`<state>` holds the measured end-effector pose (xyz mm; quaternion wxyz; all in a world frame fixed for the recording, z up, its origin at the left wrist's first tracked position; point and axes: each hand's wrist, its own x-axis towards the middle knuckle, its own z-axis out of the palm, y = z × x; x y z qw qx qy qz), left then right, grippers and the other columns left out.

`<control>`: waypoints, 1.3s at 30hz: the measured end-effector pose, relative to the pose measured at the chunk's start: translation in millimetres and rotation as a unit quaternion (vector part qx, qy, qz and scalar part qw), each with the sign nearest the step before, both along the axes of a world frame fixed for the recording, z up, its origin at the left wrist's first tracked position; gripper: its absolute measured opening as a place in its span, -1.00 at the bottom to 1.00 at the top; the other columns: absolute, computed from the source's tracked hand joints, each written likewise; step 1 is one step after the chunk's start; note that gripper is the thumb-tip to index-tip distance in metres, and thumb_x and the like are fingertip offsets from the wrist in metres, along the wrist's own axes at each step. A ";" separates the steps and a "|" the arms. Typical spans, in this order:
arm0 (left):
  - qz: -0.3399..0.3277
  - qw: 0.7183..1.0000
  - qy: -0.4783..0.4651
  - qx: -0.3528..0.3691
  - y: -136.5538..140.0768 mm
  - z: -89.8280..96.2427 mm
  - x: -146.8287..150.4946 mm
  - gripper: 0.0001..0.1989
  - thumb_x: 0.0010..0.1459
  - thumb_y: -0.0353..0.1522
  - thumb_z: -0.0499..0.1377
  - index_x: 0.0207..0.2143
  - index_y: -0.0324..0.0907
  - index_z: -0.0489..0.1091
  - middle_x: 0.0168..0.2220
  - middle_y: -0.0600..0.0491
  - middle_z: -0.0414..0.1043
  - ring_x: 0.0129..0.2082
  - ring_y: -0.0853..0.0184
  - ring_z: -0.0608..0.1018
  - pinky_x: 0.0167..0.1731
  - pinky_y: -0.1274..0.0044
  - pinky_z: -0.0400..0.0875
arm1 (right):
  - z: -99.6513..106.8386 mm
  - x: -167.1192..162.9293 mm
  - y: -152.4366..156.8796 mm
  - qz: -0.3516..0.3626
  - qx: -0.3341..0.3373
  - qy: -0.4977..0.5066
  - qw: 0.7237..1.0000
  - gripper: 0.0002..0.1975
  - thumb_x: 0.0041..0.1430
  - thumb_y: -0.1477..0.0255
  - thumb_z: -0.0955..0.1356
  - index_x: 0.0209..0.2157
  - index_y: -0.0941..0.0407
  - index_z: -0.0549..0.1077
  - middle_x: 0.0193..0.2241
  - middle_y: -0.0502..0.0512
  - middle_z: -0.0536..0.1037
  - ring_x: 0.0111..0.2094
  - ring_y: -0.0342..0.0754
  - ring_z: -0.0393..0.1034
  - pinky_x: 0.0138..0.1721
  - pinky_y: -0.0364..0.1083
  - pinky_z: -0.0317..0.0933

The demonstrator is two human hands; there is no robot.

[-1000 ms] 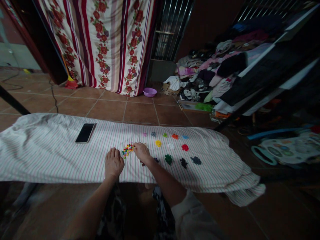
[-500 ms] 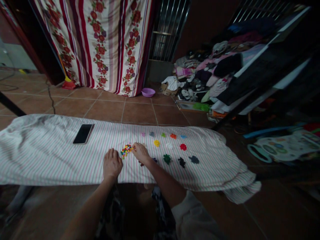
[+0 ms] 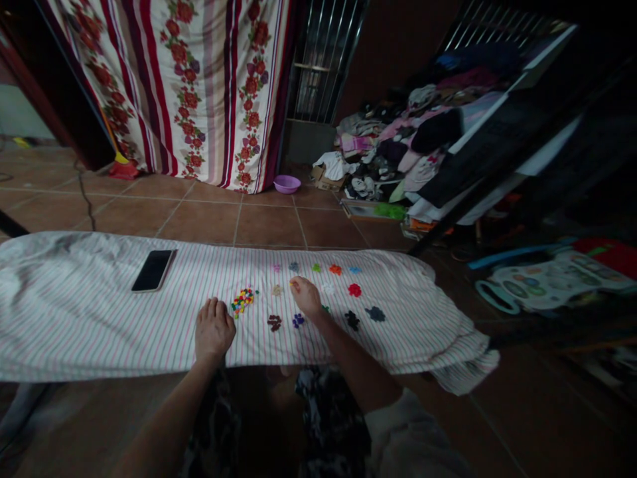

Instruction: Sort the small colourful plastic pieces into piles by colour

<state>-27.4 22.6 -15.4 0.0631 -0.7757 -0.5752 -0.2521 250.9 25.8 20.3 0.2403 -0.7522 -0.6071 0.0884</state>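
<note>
My left hand [image 3: 215, 328] lies palm down on the striped cloth [image 3: 164, 332], fingers stretched out and holding nothing. Just right of its fingertips is a mixed heap of small coloured pieces [image 3: 243, 301]. My right hand [image 3: 306, 297] is pinched over the middle row of sorted piles, with a small yellow piece [image 3: 292, 284] showing at its fingertips. Around it lie a beige pile [image 3: 277, 290], a white pile [image 3: 328, 288], a purple pile [image 3: 297, 320] and a brown pile [image 3: 274, 322]. My right hand and wrist partly hide a green pile [image 3: 325, 309] and cover where the yellow pile was.
A phone [image 3: 154, 271] lies on the cloth at left. More piles include red [image 3: 354, 290], orange [image 3: 335, 269], black [image 3: 352, 320] and dark grey [image 3: 375, 313]. Beyond on the tiled floor are a purple basin [image 3: 287, 184] and a heap of clothes [image 3: 398, 143].
My right hand has moved right, from the mixed heap to the yellow pile's place, uncovering the beige, brown and purple piles. My left hand stays beside the heap. The view has shifted slightly.
</note>
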 end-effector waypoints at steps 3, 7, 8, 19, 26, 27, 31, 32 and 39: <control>0.001 1.000 0.011 0.002 -0.4 1.6 0.0 -0.72 0.20 -0.42 -0.01 -0.12 -0.34 0.39 0.05 -0.30 0.40 0.15 -0.01 0.37 0.11 0.22 0.27 | 4.0 15.8 -4.4 -0.007 -0.019 -0.046 0.999 -0.79 0.29 0.52 0.26 -0.18 0.09 0.53 -0.19 0.13 0.56 -0.12 -0.04 0.40 -0.08 -0.12 0.21; 0.003 1.000 0.016 0.005 -0.7 1.9 -0.1 -0.73 0.20 -0.43 -0.01 -0.12 -0.31 0.39 0.05 -0.28 0.41 0.14 0.01 0.38 0.08 0.22 0.29 | -0.3 25.4 -10.2 0.001 -0.019 -0.091 0.996 -0.78 0.28 0.52 0.27 -0.18 0.11 0.56 -0.09 0.18 0.51 -0.03 0.00 0.34 0.01 -0.12 0.21; 0.003 1.000 0.014 0.006 -0.7 1.5 -0.1 -0.74 0.20 -0.43 0.00 -0.12 -0.30 0.39 0.05 -0.27 0.41 0.14 0.01 0.38 0.08 0.22 0.29 | -3.0 26.3 -11.6 0.003 -0.011 -0.097 0.995 -0.78 0.27 0.52 0.28 -0.18 0.10 0.56 -0.06 0.18 0.49 -0.02 0.01 0.33 0.02 -0.11 0.22; 0.001 1.000 0.018 0.016 -0.7 1.7 0.1 -0.75 0.19 -0.42 0.01 -0.14 -0.31 0.39 0.04 -0.26 0.42 0.14 0.00 0.39 0.10 0.24 0.29 | -17.7 27.5 -16.7 0.026 0.063 -0.093 0.993 -0.73 0.19 0.62 0.27 -0.20 0.10 0.57 0.00 0.19 0.45 0.03 0.02 0.29 0.11 -0.06 0.22; 0.009 0.999 0.025 0.025 -0.6 0.7 0.5 -0.74 0.20 -0.42 -0.01 -0.14 -0.30 0.39 0.03 -0.24 0.44 0.13 0.00 0.41 0.09 0.25 0.31 | -23.5 29.8 -17.2 0.045 0.090 -0.075 0.992 -0.79 0.19 0.60 0.30 -0.30 0.08 0.56 -0.08 0.16 0.47 -0.03 0.02 0.33 0.05 -0.02 0.28; 0.009 0.999 0.026 0.022 -0.7 0.6 0.5 -0.74 0.20 -0.42 -0.01 -0.13 -0.31 0.39 0.04 -0.24 0.43 0.13 0.00 0.41 0.10 0.25 0.31 | -23.6 29.5 -16.8 0.045 0.096 -0.073 0.992 -0.78 0.19 0.61 0.30 -0.31 0.08 0.55 -0.09 0.16 0.47 -0.04 0.02 0.33 0.03 -0.02 0.29; 0.011 1.000 0.027 0.008 -0.7 1.0 0.6 -0.73 0.19 -0.42 -0.01 -0.13 -0.32 0.40 0.05 -0.25 0.42 0.14 -0.02 0.40 0.11 0.25 0.29 | -19.4 22.2 -12.7 0.072 0.124 -0.064 0.988 -0.76 0.20 0.61 0.28 -0.31 0.07 0.56 -0.11 0.15 0.47 -0.06 0.02 0.34 -0.01 -0.02 0.30; 0.011 1.000 0.027 0.005 -0.7 1.1 0.7 -0.73 0.19 -0.42 -0.01 -0.13 -0.33 0.40 0.05 -0.26 0.42 0.14 -0.02 0.40 0.12 0.25 0.29 | -17.7 18.4 -11.1 0.080 0.129 -0.061 0.987 -0.76 0.21 0.60 0.28 -0.31 0.06 0.56 -0.12 0.15 0.48 -0.07 0.02 0.34 -0.01 -0.02 0.30; 0.012 1.000 0.016 0.004 -0.1 -0.3 0.9 -0.70 0.20 -0.42 -0.03 -0.10 -0.32 0.39 0.06 -0.27 0.42 0.15 0.00 0.38 0.11 0.24 0.28 | -15.2 -21.8 -0.3 0.142 0.124 -0.041 0.981 -0.78 0.25 0.56 0.28 -0.28 0.04 0.56 -0.19 0.10 0.50 -0.10 -0.01 0.35 0.00 -0.03 0.27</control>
